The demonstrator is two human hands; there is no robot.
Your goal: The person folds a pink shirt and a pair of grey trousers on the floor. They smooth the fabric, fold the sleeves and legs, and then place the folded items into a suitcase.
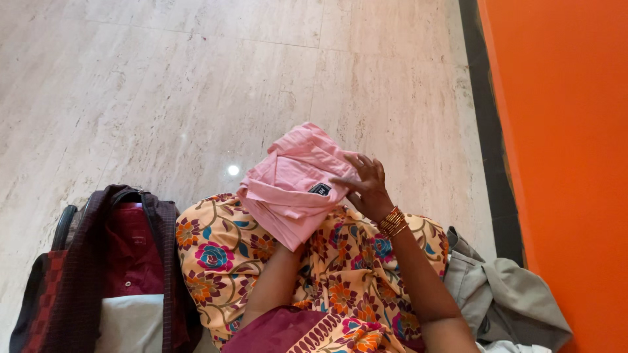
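A person sits on a pale marble floor, seen from above, with a cream floral-printed garment draped over the lap. Over the knees rests a folded pink garment, a soft bundle with a small dark label showing on its near side.

The right hand lies on the right side of the pink garment, fingers spread and lightly curved, fingertips pressing on the cloth near the label; it is open rather than gripping. Gold bangles circle that wrist.

The left hand is hidden beneath the pink garment; only the forearm shows, rising up under the bundle, so it cannot be told how far it is open or whether it grips the cloth.

At the person's left, near the lower left corner of the floor, an open dark maroon bag holds folded clothes: a dark red shirt toward the far end and a light grey piece nearer. At the person's right, a crumpled grey-beige garment lies on the floor just beside an orange wall, which runs along the floor's right edge above a dark skirting strip.
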